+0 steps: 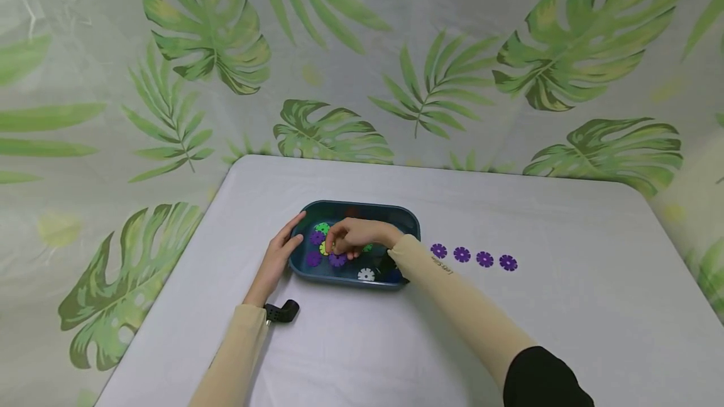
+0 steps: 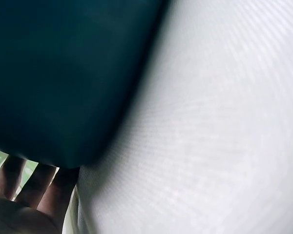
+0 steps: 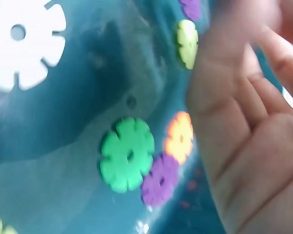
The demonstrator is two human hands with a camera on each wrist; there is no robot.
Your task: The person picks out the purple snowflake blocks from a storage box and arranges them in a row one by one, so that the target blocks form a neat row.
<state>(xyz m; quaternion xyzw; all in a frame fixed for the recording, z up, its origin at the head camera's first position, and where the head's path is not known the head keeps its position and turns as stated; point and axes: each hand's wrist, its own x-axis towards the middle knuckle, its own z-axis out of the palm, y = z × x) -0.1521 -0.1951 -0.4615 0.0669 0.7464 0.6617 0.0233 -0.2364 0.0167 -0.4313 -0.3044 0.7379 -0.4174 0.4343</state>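
A dark teal tray on the table holds several flower-shaped notched discs. My left hand rests at its left end, thumb over the rim and straight fingers along the outer wall. In the left wrist view three fingers reach up behind the tray. Over the tray's middle, my right hand bends its fingers down by a purple disc and a yellow disc; I cannot tell whether they hold one. Nearby lie a green disc and a white disc.
Right of the tray, several purple discs lie in a spaced row on the white tablecloth. A black wrist device sits at the left wrist. A leaf-print curtain hangs behind the table.
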